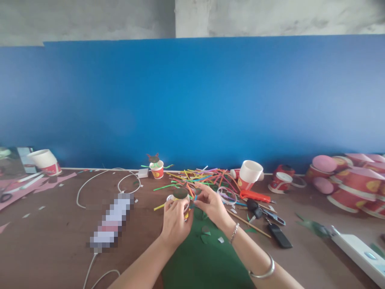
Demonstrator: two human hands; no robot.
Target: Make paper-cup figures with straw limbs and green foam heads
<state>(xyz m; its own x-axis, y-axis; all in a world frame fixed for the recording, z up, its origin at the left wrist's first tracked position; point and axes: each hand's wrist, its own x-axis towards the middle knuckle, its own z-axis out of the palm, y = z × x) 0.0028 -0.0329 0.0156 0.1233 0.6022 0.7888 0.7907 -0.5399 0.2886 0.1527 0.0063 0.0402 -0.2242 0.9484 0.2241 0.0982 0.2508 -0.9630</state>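
My left hand [177, 218] is wrapped round a small paper cup, mostly hidden by the fingers. A dark green oval paper piece [180, 193] shows at the top of that cup. Close to the cup's right side, the thumb and fingertips of my right hand [210, 202] are pinched together. Small blue and dark green bits show at those fingertips, too small to name. Under both hands lies a green paper sheet [207, 257] with small green cutouts [205, 230] on it. Behind the hands, coloured pipe cleaners or thin strips [207, 175] lie in a loose heap.
A red-and-white cup figure [157, 170] with green arms stands by the blue partition [192, 100]. On the right are white cups [251, 170], an orange-red tool [255, 196], keys [254, 208], a glue gun [357, 249] and stacked cups [357, 188]. A phone [112, 220] with cables lies left.
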